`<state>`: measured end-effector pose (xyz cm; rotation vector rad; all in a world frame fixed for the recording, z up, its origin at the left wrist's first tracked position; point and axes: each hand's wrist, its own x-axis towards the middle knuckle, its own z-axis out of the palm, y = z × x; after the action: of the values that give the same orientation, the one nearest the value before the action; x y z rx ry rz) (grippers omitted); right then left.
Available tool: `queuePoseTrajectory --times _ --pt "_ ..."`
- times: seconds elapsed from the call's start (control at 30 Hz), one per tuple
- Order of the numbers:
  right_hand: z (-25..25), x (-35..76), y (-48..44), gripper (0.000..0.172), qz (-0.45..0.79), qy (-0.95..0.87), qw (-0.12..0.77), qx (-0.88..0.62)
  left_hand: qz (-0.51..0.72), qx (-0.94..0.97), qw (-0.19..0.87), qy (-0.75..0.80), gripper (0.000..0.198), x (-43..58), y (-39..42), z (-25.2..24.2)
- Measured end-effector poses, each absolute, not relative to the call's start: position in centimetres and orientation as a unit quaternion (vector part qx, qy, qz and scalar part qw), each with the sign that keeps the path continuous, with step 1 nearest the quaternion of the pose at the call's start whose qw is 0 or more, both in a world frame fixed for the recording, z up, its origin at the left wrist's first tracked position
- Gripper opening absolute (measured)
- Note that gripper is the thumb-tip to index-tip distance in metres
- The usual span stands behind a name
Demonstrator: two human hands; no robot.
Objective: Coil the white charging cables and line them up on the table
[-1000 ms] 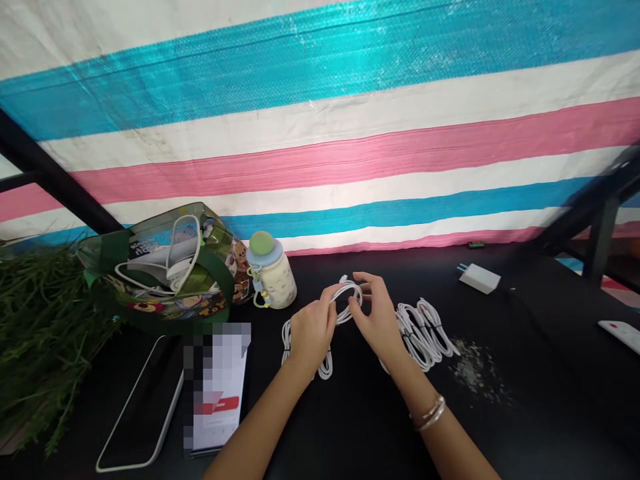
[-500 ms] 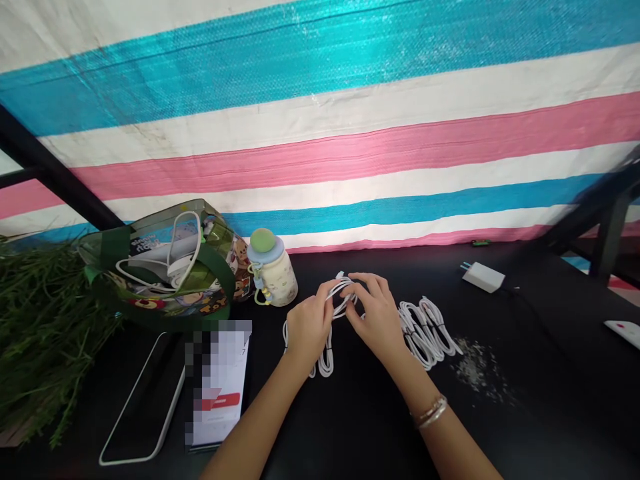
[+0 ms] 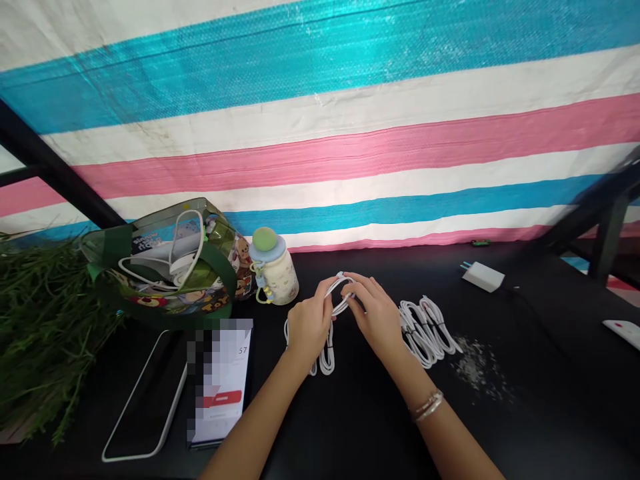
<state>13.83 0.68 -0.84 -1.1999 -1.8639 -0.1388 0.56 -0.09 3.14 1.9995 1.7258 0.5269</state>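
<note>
Both hands work close together near the middle of the black tabletop (image 3: pixel 350 420), just in from its front edge. The left hand (image 3: pixel 310 327) is curled around a white charging cable (image 3: pixel 340 293), its fingers (image 3: pixel 323 297) pinching the strands of a small loop. The right hand (image 3: pixel 375 317) comes in from the other side, its fingers bent and closed on the same loop, with a thin double bracelet (image 3: pixel 427 405) on that wrist. A small connector end pokes up at the top of the loop, and the rest of the cable hangs in long coils (image 3: pixel 326 360) beneath the left hand, resting on the tabletop. Just to the right of the right hand lies a bundle of white cable (image 3: pixel 425 333), looped and bound in several places, with a scatter of pale grains (image 3: pixel 477 367) beside it. Toward the back right edge sits a white plug charger (image 3: pixel 483 277) with a black cord (image 3: pixel 535 313) trailing from it. To the left stand a cream bottle with a blue and green lid (image 3: pixel 274 273) and a clear cartoon-print tote bag with green straps (image 3: pixel 160 260) holding white cords. A smartphone with a blurred screen (image 3: pixel 220 380), a dark tablet (image 3: pixel 145 400) and a heap of green grass-like foliage (image 3: pixel 45 333) lie nearer the left edge, below a striped tarpaulin (image 3: pixel 320 133).
</note>
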Motion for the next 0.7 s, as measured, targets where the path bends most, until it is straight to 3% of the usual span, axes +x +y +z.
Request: queuePoseTrajectory --times 0.27,0.47,0.7 --pt "-0.54 13.84 0.52 0.020 -0.033 -0.742 0.475 -0.471 0.211 0.690 0.286 0.631 0.039 0.49 0.22 2.99" --pt "-0.07 13.76 0.42 0.024 -0.092 -0.758 0.487 -0.423 0.179 0.703 0.275 0.631 0.037 0.45 0.27 2.93" --pt "-0.69 13.69 0.46 0.026 -0.075 -0.751 0.476 -0.450 0.181 0.709 0.272 0.624 0.041 0.61 0.05 3.21"
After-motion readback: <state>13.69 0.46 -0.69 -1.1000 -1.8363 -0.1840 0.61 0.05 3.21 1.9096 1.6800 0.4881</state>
